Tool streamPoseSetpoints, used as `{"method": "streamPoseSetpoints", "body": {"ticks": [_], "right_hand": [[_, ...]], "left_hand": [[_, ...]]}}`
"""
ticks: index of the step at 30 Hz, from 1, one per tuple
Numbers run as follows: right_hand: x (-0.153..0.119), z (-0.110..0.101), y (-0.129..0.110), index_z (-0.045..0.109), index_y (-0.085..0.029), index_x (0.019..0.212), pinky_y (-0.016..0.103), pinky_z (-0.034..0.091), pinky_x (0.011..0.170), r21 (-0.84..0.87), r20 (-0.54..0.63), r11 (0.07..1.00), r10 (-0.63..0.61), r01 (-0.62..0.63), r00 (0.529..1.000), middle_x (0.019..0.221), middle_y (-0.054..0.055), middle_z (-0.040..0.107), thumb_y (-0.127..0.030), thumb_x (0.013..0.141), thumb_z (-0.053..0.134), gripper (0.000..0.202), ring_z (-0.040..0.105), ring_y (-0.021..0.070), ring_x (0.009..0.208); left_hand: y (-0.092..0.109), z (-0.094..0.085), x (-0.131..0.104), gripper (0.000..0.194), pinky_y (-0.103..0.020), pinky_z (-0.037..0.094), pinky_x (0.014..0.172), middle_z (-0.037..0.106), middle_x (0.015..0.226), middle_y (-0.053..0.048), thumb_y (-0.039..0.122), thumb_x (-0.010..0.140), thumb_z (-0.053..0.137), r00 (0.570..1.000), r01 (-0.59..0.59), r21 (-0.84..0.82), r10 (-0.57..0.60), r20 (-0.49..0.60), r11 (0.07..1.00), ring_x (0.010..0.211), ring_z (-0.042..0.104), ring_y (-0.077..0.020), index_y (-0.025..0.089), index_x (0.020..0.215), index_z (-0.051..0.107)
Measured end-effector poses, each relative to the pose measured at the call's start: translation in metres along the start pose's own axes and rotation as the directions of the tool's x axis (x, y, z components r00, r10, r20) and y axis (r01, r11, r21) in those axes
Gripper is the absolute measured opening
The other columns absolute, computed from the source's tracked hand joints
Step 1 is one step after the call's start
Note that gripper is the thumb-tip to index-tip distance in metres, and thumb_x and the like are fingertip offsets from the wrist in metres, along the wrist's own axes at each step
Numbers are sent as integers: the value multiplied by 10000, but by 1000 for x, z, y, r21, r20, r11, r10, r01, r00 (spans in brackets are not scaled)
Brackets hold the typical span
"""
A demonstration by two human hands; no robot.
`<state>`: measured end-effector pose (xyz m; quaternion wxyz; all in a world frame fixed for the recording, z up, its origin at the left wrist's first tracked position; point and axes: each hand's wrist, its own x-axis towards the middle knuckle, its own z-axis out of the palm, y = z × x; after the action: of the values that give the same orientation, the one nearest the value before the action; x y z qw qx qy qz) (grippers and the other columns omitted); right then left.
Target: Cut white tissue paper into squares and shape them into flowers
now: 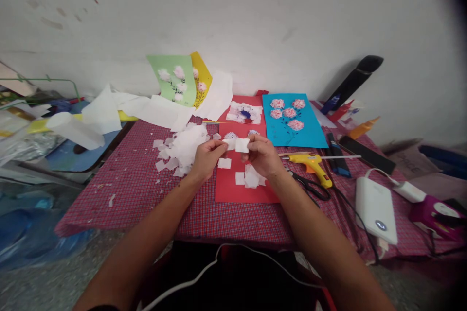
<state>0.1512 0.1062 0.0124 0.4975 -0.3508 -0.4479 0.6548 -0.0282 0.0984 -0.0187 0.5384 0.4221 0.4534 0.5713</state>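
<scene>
Above a red sheet (228,189), my left hand (209,156) pinches the left end of some small white paper pieces. From the other side, my right hand (261,155) grips a white paper square (242,145) between thumb and fingers. Just below them, a single white piece (224,163) and a small cluster of white squares (251,177) lie on the red sheet. To the left of my left hand sits a large heap of cut white paper (188,146). Behind the hands is a white paper patch (244,112) with dark blue and red colour at its middle.
A blue card (295,119) with pink flowers lies behind on the right. Right of my right hand are a yellow glue gun (312,165), black scissors (314,187) and a white power bank (375,209). Green (173,80) and yellow cards lean on the wall.
</scene>
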Motion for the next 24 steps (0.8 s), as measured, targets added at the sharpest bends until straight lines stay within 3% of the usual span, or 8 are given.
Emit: {"method": "streamPoseSetpoints", "body": {"ticks": [5, 9, 13, 24], "right_hand": [[0, 3, 5, 553, -217, 657, 249, 375, 442, -206, 11, 979, 11, -8, 1000, 462, -44, 551, -261, 704, 648, 115, 505, 124, 401], [0, 5, 7, 526, -217, 643, 236, 367, 441, -310, -50, 949, -72, 53, 996, 468, -63, 534, -230, 701, 670, 156, 494, 109, 411], [1, 5, 11, 545, -214, 675, 241, 366, 460, -403, -46, 909, -141, 111, 989, 512, -62, 540, -233, 731, 675, 143, 499, 110, 449], [5, 1, 19, 620, -210, 753, 248, 379, 524, -435, 23, 870, -247, 232, 969, 626, -52, 528, -227, 761, 656, 41, 482, 110, 549]], "left_hand": [[1, 2, -4, 294, -289, 512, 696, 684, 768, -29, 414, 763, 793, 990, -4, -46, 10, 140, 999, 689, 613, -134, 139, 849, 736], [-2, -1, -2, 240, -262, 470, 679, 664, 714, 9, 331, 698, 839, 993, -65, 30, 62, 99, 997, 660, 580, -113, 158, 810, 716], [-3, -2, -2, 203, -255, 435, 655, 653, 700, 12, 326, 730, 807, 992, -107, 65, 103, 72, 992, 657, 561, -112, 162, 793, 706], [1, 0, -4, 197, -251, 424, 656, 653, 718, 9, 323, 733, 810, 989, -127, 97, 118, 90, 987, 662, 544, -109, 163, 817, 732]]}}
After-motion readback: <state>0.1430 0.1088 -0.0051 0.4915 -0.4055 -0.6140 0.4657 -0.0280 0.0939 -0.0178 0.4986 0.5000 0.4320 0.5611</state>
